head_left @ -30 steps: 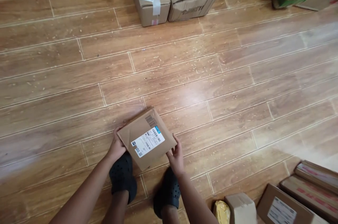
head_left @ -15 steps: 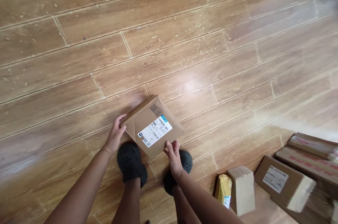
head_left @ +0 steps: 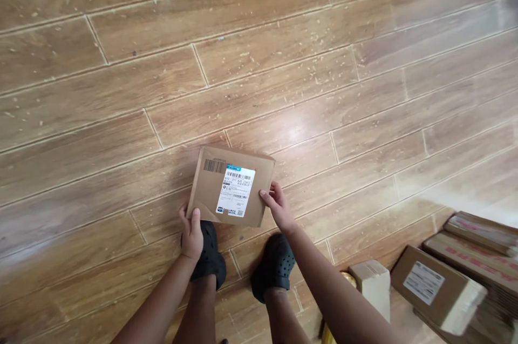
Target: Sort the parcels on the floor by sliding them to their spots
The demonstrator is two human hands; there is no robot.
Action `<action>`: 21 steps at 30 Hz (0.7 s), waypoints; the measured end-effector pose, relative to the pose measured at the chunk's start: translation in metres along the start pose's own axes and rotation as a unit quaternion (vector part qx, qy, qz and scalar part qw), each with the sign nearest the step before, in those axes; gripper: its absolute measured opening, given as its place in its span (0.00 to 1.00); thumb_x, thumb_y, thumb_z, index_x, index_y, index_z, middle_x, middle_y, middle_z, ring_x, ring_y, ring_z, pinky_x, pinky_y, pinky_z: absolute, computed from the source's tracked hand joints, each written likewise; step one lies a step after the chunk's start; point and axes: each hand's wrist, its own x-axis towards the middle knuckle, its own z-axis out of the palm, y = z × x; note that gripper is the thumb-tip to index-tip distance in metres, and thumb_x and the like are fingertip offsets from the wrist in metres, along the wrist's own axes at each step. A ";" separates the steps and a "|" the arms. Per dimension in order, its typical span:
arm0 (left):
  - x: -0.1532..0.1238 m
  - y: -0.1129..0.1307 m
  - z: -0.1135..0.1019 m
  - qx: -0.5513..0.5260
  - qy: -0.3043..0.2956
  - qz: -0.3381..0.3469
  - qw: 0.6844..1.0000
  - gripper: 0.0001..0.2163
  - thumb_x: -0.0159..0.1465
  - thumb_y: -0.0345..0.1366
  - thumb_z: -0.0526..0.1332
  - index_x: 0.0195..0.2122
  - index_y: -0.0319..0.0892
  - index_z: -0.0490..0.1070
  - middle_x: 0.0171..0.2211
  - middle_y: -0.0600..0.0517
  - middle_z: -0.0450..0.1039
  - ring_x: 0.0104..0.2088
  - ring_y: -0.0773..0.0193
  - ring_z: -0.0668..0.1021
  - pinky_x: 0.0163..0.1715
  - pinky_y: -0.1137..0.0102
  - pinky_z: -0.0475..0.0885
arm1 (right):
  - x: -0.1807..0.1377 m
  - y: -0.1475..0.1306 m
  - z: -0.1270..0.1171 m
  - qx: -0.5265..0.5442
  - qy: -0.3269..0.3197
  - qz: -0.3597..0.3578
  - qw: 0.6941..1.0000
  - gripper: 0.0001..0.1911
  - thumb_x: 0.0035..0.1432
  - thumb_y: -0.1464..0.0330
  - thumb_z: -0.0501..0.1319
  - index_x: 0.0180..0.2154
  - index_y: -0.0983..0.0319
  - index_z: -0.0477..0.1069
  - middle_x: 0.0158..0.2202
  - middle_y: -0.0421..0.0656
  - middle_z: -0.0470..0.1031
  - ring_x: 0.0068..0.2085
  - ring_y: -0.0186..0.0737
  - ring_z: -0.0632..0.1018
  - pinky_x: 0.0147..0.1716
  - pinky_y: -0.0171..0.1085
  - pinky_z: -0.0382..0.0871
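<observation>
Both hands hold a flat cardboard parcel (head_left: 231, 186) level over the floor (head_left: 283, 79), label up, seemingly for reading: left hand (head_left: 191, 235) pinches its 7 o'clock corner, right hand (head_left: 278, 208) clasps the 3 o'clock edge.

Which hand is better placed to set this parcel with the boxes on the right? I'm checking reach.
Probably the right hand: it grips the parcel on the edge facing the labelled boxes; the left hand holds the near corner.
</observation>
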 end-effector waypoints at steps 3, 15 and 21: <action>-0.021 0.018 0.013 -0.178 -0.004 -0.197 0.964 0.13 0.63 0.40 0.56 0.49 0.53 0.59 0.54 0.50 0.64 0.49 0.57 0.73 0.48 0.52 0.73 | 0.005 -0.007 -0.002 -0.011 -0.015 -0.003 1.000 0.29 0.45 0.51 0.67 0.47 0.57 0.68 0.49 0.46 0.73 0.44 0.44 0.73 0.45 0.45 0.69; -0.034 0.043 0.031 -0.394 -0.098 -0.405 0.819 0.14 0.62 0.31 0.52 0.46 0.37 0.70 0.33 0.44 0.78 0.35 0.54 0.81 0.37 0.58 0.79 | -0.040 0.016 0.012 0.123 0.040 0.165 0.978 0.29 0.42 0.54 0.65 0.43 0.54 0.58 0.34 0.36 0.69 0.37 0.39 0.73 0.32 0.38 0.70; -0.034 0.033 0.031 -0.409 -0.109 -0.394 0.816 0.16 0.60 0.31 0.53 0.48 0.37 0.70 0.34 0.44 0.79 0.36 0.54 0.81 0.37 0.57 0.79 | -0.036 0.012 0.020 0.171 0.065 0.159 0.970 0.24 0.39 0.59 0.65 0.38 0.55 0.58 0.31 0.33 0.71 0.32 0.35 0.71 0.32 0.35 0.67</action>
